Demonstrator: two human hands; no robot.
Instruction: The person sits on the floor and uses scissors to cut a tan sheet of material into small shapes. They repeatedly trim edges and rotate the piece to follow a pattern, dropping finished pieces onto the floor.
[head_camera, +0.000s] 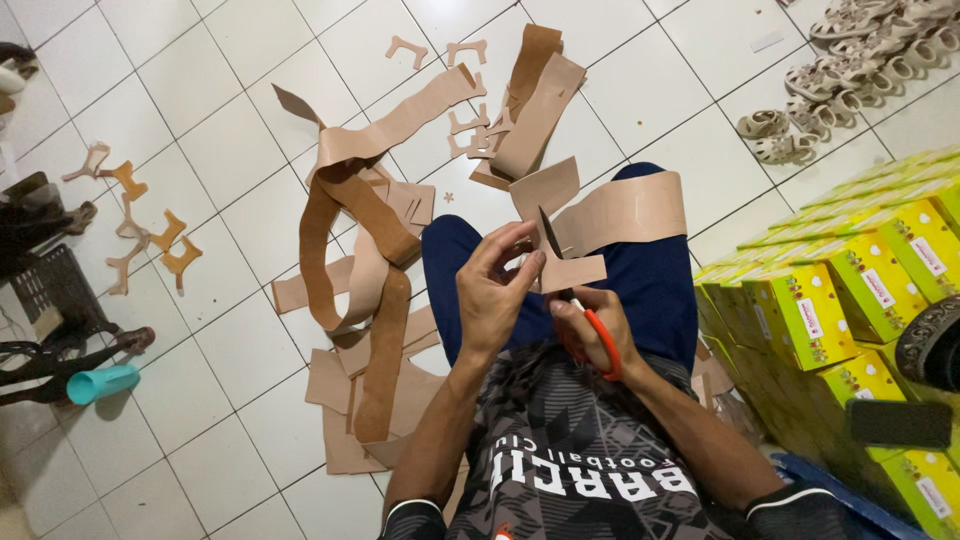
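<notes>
My left hand (497, 290) pinches a tan leather strip (610, 215) that curls up and away over my dark blue trousers (655, 280). My right hand (590, 335) grips scissors with orange handles (605, 345); the dark blades point up into the strip near my left fingertips. A small tan piece (572, 272) sticks out to the right of the blades. Both hands sit close together above my lap.
Long tan and brown leather strips (365, 260) and offcuts lie on the white tiled floor at left and ahead. Small cut shapes (150, 235) are scattered far left. Yellow boxes (850, 290) are stacked at right, pale sandals (850, 60) beyond. A teal cup (100, 383) lies at left.
</notes>
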